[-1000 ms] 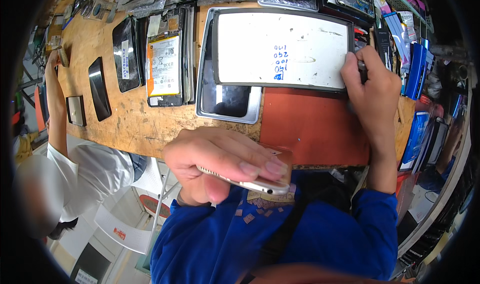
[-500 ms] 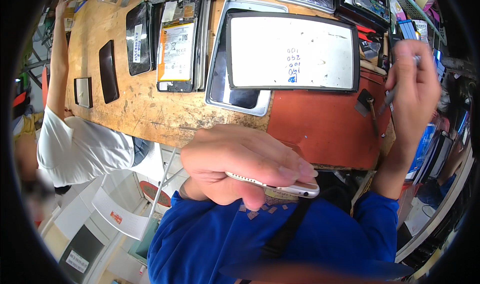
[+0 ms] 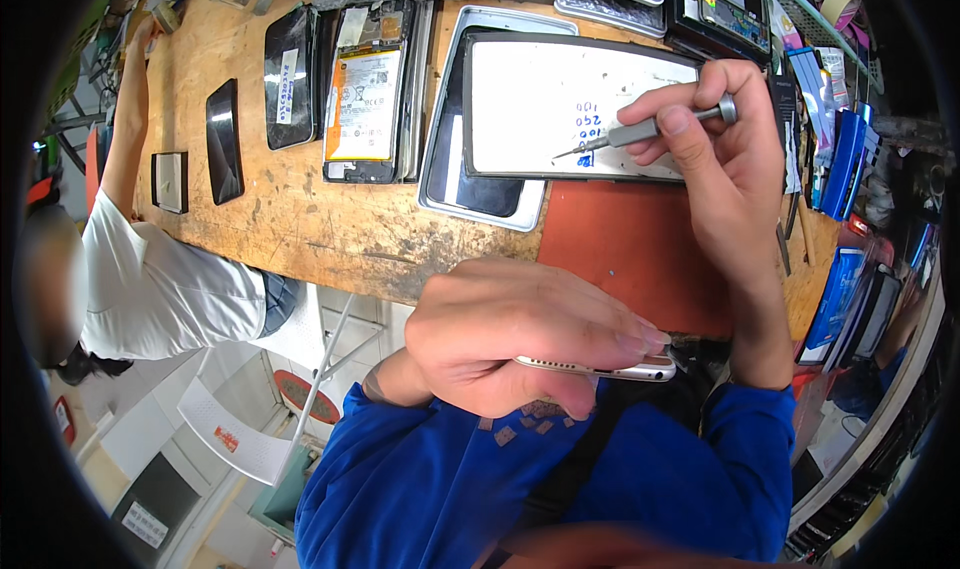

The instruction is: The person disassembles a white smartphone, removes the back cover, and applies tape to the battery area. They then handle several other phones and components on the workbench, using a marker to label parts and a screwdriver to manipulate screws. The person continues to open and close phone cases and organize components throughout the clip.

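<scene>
My left hand [image 3: 520, 334] grips a slim silver phone [image 3: 610, 369] edge-on, close to my chest and below the bench edge. My right hand [image 3: 715, 159] holds a small grey screwdriver [image 3: 650, 127] raised over the bench, its tip pointing left above a white board [image 3: 560, 104] with blue handwriting. The board lies on a dark tablet with a silver rim [image 3: 470, 194]. A red-brown mat [image 3: 620, 249] lies on the wooden bench [image 3: 300, 229] just under my right wrist.
An opened phone with a battery [image 3: 365, 94], two dark phones [image 3: 288, 64] [image 3: 224, 141] and a small framed part [image 3: 169, 181] lie on the bench's left. Another person in a white shirt [image 3: 160, 289] sits at left, arm on the bench. Blue tools [image 3: 835, 134] crowd the right edge.
My right hand has left the board's right edge, picked up the screwdriver and swung it back over the board. The left hand keeps hold of the phone.
</scene>
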{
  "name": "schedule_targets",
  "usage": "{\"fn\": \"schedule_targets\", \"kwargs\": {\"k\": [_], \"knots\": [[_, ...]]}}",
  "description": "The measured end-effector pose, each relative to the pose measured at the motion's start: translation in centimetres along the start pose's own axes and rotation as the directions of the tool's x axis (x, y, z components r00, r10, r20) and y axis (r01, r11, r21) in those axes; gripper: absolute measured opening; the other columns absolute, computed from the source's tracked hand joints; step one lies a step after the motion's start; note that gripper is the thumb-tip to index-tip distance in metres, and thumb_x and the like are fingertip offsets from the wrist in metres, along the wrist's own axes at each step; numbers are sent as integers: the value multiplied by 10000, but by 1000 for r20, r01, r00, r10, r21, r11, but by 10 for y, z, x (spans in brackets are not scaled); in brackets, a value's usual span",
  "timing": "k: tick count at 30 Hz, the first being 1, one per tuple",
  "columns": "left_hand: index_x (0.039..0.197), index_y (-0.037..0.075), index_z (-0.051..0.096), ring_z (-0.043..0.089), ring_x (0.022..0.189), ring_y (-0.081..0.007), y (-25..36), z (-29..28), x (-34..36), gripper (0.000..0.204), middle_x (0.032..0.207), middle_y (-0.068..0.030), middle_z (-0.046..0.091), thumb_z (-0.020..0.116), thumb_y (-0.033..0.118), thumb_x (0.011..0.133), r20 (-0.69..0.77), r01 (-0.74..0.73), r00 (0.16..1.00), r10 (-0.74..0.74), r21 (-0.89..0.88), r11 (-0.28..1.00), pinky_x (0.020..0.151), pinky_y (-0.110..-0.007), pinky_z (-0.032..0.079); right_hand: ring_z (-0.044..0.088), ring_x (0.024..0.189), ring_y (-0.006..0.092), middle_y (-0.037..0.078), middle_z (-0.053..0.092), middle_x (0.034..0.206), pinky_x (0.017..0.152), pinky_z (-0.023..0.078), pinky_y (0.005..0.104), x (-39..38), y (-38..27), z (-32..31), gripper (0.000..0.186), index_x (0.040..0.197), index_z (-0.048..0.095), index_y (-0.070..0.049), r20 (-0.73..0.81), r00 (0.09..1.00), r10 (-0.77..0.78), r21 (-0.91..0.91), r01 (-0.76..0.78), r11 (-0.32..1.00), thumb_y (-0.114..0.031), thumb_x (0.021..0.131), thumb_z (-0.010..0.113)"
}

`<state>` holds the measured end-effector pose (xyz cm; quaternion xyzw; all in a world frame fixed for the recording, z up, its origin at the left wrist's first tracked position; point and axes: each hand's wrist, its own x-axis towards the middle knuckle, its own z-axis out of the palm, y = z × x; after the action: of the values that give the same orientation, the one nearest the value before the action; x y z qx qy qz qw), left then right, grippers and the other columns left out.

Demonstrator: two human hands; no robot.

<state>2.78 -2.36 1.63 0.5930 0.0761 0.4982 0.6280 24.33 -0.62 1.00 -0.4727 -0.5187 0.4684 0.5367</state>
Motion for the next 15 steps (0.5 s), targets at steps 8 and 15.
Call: {"fn": "schedule_targets", "kwargs": {"k": [8,15], "knots": [[1040,-70,722,768,889,-347,1,-1,3,306,964,-218,763,816,139,838,21,6,1000,-6,35,999,751,-404,629,654,825,116,180,713,1007,764,556,246,3,1,-4,179,1117,390,-55,-41,998,-40,20,41,999,-68,1055,558],[1053,-63,725,766,889,-334,6,7,-1,313,981,-218,762,799,177,866,-16,25,1000,-24,63,998,758,-387,620,662,805,148,190,707,988,762,553,269,11,-18,-10,263,1226,393,-13,-57,869,-492,-331,448,831,-19,1033,570]]}}
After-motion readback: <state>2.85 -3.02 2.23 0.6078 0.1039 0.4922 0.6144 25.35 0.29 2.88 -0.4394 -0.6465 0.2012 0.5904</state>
